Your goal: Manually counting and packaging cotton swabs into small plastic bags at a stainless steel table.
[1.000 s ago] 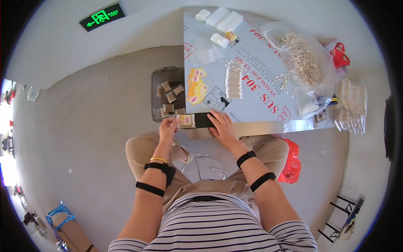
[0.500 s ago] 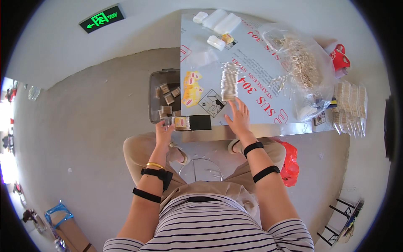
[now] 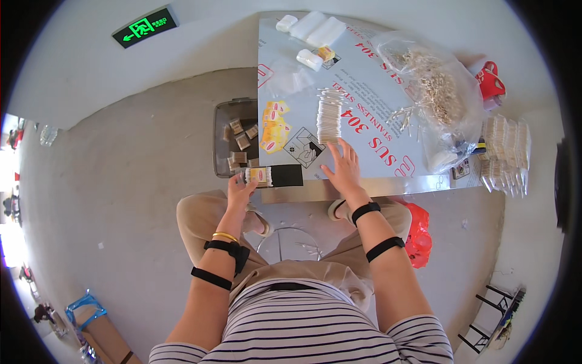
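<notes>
A small clear pack of cotton swabs (image 3: 260, 176) with a yellow label lies at the table's near left corner, against a black rectangle (image 3: 287, 175). My left hand (image 3: 240, 193) is closed on the pack's left end, its thumb over the lower edge. Farther up the table, loose cotton swabs (image 3: 329, 118) lie side by side in a neat row. At the row's near end rests my right hand (image 3: 344, 170), fingers spread, the fingertips at the swab ends and nothing gripped. Yellow printed cards (image 3: 276, 134) are spread left of the row.
A grey bin (image 3: 217, 139) with several filled packs stands below the table's left edge. On the right, a large clear bag (image 3: 436, 91) holds loose swabs, with stacked packs (image 3: 506, 145) beyond. White bundles (image 3: 318, 29) lie at the far edge. A red bag (image 3: 418, 236) is on the floor.
My left hand has shifted slightly right, and its thumb now lies over the pack's lower left edge. The right hand stays by the swab row, almost unmoved.
</notes>
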Motion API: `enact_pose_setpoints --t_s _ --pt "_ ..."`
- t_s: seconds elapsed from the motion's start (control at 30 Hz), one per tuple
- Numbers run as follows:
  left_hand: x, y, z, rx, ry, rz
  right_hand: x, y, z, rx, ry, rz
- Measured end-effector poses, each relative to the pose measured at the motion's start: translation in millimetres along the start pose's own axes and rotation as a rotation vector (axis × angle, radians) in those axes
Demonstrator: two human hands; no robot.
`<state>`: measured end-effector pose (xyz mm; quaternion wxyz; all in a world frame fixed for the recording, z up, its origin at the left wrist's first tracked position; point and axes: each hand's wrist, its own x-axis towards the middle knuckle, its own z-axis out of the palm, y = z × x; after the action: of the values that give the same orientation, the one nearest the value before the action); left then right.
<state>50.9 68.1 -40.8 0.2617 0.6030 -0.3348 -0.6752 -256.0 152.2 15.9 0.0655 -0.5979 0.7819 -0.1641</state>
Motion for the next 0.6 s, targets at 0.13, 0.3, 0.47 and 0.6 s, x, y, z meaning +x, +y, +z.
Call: enact_pose_setpoints --t_s 0.13,0.3,0.47,0.6 --pt "-7 1 -2 0.143 0.144 0.088 4 3 1 -0.034 0.000 -0.022" --pt "-10 7 -9 0.173 0.260 0.260 6 4 1 -0.028 0.025 -0.042" --pt "-25 31 8 0.490 0.357 0.575 10 6 0 0.010 0.055 -0.046" --pt "-38 52 36 0.594 0.240 0.754 17 7 0 0.004 0.052 -0.036"
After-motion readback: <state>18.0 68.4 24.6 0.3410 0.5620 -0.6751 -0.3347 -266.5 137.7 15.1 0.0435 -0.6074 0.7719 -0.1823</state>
